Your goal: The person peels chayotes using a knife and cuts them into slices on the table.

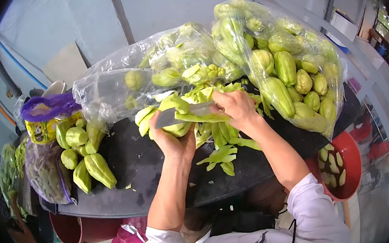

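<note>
Near the middle of the table, my left hand (170, 140) is wrapped round a pale green chayote (176, 129), its fingers partly hidden behind the vegetable. My right hand (236, 107) grips the handle of a knife (182, 115), whose wide blade points left across the chayote. A long strip of green peel (203, 118) hangs along the blade below my right fingers. Beneath and behind both hands lies a heap of peelings (220, 138) on the black table (138, 170).
Clear plastic bags of whole chayotes (285, 68) stand at the back and right. More chayotes (99, 170) lie on the left, beside a purple mesh bag (46, 172). A red bucket (355, 166) with cut pieces in water is below the right edge.
</note>
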`<act>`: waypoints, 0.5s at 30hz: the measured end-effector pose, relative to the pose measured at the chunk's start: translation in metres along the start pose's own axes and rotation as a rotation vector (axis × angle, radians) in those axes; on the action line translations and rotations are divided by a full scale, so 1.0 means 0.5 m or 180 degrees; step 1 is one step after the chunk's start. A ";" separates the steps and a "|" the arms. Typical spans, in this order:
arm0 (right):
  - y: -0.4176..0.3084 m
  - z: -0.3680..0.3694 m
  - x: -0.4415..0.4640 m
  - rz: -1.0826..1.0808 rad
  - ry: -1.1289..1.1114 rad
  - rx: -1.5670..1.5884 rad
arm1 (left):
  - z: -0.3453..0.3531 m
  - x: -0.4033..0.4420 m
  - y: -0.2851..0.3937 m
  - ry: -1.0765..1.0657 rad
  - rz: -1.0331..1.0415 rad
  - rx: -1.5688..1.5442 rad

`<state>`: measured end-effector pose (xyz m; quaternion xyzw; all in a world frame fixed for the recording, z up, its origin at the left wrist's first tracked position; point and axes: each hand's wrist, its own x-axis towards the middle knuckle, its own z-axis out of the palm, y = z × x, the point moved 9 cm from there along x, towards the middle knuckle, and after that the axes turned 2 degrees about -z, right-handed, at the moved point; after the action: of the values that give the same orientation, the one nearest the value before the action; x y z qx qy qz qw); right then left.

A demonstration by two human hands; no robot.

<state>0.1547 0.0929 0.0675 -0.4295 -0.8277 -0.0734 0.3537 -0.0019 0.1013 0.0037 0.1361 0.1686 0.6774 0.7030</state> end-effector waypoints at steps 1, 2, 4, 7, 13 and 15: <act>0.004 -0.004 -0.001 0.0045 -0.0005 -0.0022 | -0.002 0.004 0.000 -0.0016 0.0003 0.0003; 0.007 -0.006 -0.002 0.0086 -0.0013 -0.0043 | -0.003 0.006 0.000 -0.0028 0.0009 0.0003; -0.006 -0.011 0.003 0.0105 0.0032 -0.0058 | -0.005 0.002 -0.016 0.0046 -0.0038 -0.0048; -0.012 -0.009 0.004 0.0132 0.0082 0.0134 | -0.003 -0.009 -0.024 0.0232 -0.0095 0.0085; 0.050 -0.002 -0.007 0.0311 -0.0053 -0.0146 | 0.016 -0.007 -0.022 -0.0154 -0.0162 0.0299; 0.020 -0.013 0.000 0.0361 -0.0057 -0.0105 | 0.016 -0.009 -0.034 -0.0193 -0.0289 0.0315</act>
<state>0.1654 0.0965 0.0704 -0.4821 -0.8038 -0.0630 0.3427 0.0168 0.0962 0.0039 0.1834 0.1865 0.6312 0.7302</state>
